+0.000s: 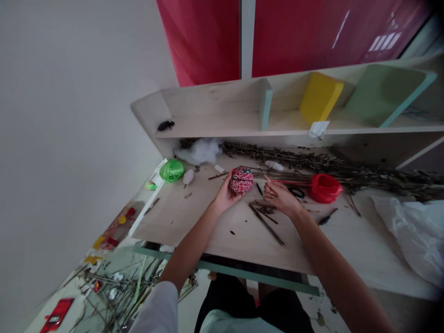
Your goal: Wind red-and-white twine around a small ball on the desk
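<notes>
My left hand (225, 195) cups a ball of red-and-white twine (241, 179) over the wooden desk (194, 217), fingers curled around its underside. My right hand (279, 196) hovers just right of the ball with fingers partly curled; a thin red strand (289, 181) runs from near its fingertips toward a red spool of cord (325, 188). Whether the fingers pinch that strand is unclear. Several dark twigs (265, 221) lie on the desk below both hands.
A long bundle of dried branches (312, 163) lies along the desk's back. A green cord ball (171, 169), white stuffing (199, 151), black scissors (296, 192) and a white plastic bag (412, 231) sit around. A shelf with a yellow block (319, 96) stands behind. Twigs litter the floor (118, 286).
</notes>
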Demonstrator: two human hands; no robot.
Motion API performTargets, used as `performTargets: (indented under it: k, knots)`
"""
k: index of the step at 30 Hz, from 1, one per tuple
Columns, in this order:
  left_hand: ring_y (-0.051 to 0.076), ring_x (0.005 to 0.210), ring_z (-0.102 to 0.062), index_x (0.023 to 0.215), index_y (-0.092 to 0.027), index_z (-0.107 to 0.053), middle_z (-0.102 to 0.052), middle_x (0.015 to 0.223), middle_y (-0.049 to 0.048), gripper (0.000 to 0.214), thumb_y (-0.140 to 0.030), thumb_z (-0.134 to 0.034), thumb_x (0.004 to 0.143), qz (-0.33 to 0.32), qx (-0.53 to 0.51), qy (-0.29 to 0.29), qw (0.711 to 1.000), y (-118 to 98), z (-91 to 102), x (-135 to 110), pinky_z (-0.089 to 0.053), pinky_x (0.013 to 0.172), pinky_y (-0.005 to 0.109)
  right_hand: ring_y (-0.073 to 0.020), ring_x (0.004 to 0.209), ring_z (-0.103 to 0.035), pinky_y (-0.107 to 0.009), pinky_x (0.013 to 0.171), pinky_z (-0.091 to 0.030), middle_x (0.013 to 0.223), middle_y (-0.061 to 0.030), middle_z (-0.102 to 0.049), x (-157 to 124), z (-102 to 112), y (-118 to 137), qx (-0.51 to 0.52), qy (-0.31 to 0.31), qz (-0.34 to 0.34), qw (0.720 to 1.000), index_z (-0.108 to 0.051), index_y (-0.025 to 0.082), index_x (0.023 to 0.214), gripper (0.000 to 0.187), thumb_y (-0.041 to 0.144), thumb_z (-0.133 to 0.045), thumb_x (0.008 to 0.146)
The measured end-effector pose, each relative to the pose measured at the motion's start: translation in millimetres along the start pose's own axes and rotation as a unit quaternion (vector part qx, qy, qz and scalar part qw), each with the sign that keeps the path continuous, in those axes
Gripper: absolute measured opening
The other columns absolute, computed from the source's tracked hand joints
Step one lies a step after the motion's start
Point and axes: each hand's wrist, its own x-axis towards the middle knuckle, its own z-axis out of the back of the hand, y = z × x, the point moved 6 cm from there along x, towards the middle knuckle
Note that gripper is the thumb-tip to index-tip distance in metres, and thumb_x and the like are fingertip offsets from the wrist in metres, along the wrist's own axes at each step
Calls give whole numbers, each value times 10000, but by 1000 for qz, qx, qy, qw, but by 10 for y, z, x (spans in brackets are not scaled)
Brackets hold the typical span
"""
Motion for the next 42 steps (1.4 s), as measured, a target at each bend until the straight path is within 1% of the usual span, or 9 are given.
performTargets:
  k: [2,7,12,14,21,29,34,38,42]
  knots:
    - [168,650,-695,1318,-179,-523,-720,917,87,514,-495,-473,916,-2,-2,0,1000,-6,1,-1,-545,470,219,-53,467,-215,-164,408,-287,536,95,-313,-2,-4,-5,2,2,-1,1000,-545,215,746,386,441,-822,602]
    - [155,584,-676,1297,-173,-540,-719,828,68,508,-498,-479,912,-4,1,-14,1000,-10,39,17,-537,452,214,-54,467,-210,-170,400,-275,531,84,-283,-3,-12,-7,-3,20,1,1000,-475,195,622,428,462,-810,631]
    - [143,439,-616,1271,-136,-552,-695,700,65,550,-537,-456,907,11,32,-48,998,1,51,12,-501,380,213,-49,461,-180,-171,397,-214,515,84,-230,2,-19,6,-26,35,8,999,-494,175,569,449,512,-777,661]
    - [143,424,-610,1259,-131,-555,-688,675,60,541,-531,-445,913,10,36,-58,998,-5,42,-2,-497,373,210,-48,460,-179,-174,405,-208,514,84,-220,5,-18,2,-30,33,9,999,-485,175,555,465,523,-775,658]
    - [140,432,-613,1224,-128,-567,-690,689,58,534,-542,-434,913,1,35,-63,997,-12,44,-10,-494,370,205,-52,464,-166,-203,422,-181,516,85,-208,20,-19,-20,-36,36,5,999,-471,179,552,478,535,-776,645]
    - [136,444,-613,1276,-146,-546,-697,707,53,550,-546,-428,916,8,38,-71,997,3,62,-1,-500,391,212,-60,470,-141,-230,438,-147,516,85,-200,35,-8,-22,-28,40,3,999,-460,184,562,479,536,-774,649]
    - [134,439,-607,1259,-138,-555,-687,685,50,552,-548,-448,906,5,40,-68,997,4,75,3,-493,388,206,-58,467,-145,-228,445,-149,519,85,-194,36,-14,-22,-29,47,3,998,-460,185,574,474,540,-759,669]
    - [136,441,-607,1294,-129,-534,-689,685,60,588,-560,-435,907,7,40,-61,997,7,83,16,-499,398,212,-55,467,-147,-224,443,-147,524,86,-203,39,-15,-18,-23,47,6,999,-452,186,596,470,527,-768,662]
    - [138,445,-612,1275,-131,-544,-685,670,51,573,-557,-448,903,6,28,-60,998,5,77,8,-499,396,207,-57,471,-162,-217,442,-160,524,87,-212,43,-15,-17,-21,48,13,999,-439,190,607,476,534,-765,657]
